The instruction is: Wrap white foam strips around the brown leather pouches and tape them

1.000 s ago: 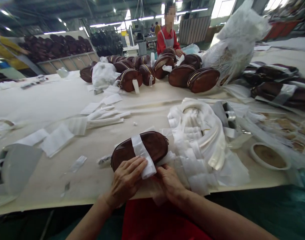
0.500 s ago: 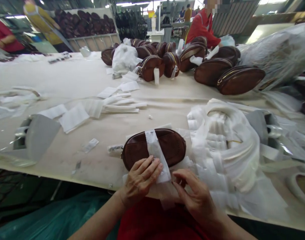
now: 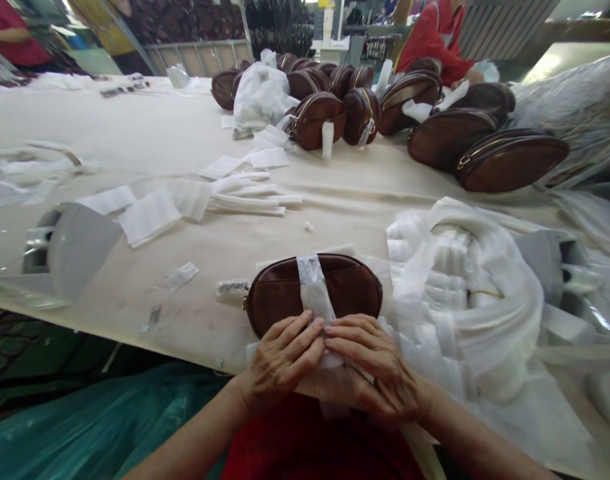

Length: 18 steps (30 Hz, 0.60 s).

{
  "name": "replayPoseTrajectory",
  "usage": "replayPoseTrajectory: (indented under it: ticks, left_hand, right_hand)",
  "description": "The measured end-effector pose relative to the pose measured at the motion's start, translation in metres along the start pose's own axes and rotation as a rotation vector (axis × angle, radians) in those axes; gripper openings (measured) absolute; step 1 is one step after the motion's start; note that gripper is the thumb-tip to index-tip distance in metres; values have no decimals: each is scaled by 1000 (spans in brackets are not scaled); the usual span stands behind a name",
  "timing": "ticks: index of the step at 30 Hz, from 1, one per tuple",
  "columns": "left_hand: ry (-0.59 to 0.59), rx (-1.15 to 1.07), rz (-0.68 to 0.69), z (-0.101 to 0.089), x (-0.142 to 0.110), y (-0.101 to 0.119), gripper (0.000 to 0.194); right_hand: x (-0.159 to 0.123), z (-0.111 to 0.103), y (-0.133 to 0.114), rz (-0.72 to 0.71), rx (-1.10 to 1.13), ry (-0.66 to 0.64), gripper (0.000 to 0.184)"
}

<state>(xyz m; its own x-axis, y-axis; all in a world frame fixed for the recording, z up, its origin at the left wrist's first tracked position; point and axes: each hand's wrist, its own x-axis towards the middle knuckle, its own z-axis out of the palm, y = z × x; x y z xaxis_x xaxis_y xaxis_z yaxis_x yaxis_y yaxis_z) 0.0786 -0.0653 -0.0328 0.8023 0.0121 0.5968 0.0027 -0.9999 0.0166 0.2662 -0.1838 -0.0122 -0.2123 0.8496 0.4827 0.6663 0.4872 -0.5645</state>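
The oval brown purse lies flat near the front edge of the worktop, right in front of the person. A white strip goes over its middle, from the top edge down to the near edge. So that part looks done. The low end of the strip is under the hands, and I can't tell if it is stuck down or if it goes all the way around, so I think the job on this purse is only part done.

The left hand has its fingers close together, with the tips on the strip. The right hand does the same, and the tips almost meet. The thumbs are mostly hidden, so I can't tell if they pinch anything.

A big heap of white foam strips sits just to the right of the purse. Flat white sheets lie to the left, near a grey tape holder. Many more brown purses stand at the far side; some have white strips on them too.

It is a big work room. A person in red is behind the purses, and a person in yellow is far off on the left.
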Motion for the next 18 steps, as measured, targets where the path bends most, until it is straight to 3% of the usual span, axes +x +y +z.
replayPoseTrajectory:
  ticks: [6, 12, 18]
  left_hand:
    - [-10, -9, 2, -2, 4, -1, 19]
    - [-19, -35, -20, 1, 1, -1, 13]
    - [-219, -228, -145, -19, 12, 1, 25]
  right_hand:
    - [3, 4, 5, 72, 5, 60, 22]
    - [1, 19, 12, 62, -76, 138, 11]
    - [-2, 25, 17, 2, -154, 174, 7]
